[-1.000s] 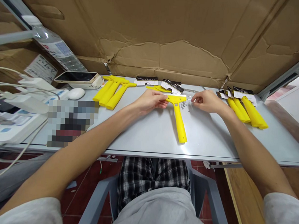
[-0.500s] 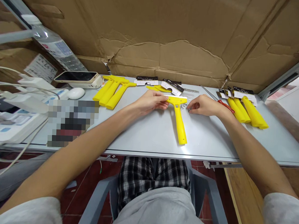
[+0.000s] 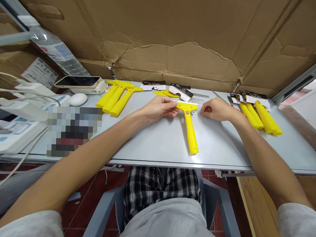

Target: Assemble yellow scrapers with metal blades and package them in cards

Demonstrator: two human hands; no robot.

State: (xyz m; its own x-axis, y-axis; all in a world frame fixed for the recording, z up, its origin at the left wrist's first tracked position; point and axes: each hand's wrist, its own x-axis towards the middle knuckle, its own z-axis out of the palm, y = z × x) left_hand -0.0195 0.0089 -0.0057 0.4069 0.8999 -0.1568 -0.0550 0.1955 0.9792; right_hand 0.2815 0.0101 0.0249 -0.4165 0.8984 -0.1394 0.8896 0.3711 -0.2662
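The yellow scraper (image 3: pixel 188 124) is lying flat on the grey tabletop (image 3: pixel 159 142), right in front of the person. Its T-shaped head is pinched at one end by the fingers of the left hand (image 3: pixel 159 108), which are closed on it. Since half a second ago the right hand (image 3: pixel 217 109) has been drawn slightly back from the other end of the head; it now rests curled on the tabletop just beside the scraper, and whether anything small is held in it cannot be told. From this it is judged that work at the head is paused or between steps, with the scraper kept steady by the left hand.

The long axis of the scraper is set by its handle, which points toward the person and a little rightward, while the crosswise head points away, toward the cardboard wall (image 3: pixel 176 36). Bare yellow handles (image 3: pixel 114 96) lie well left of the scraper, packaged scrapers (image 3: pixel 259 115) well right of it.
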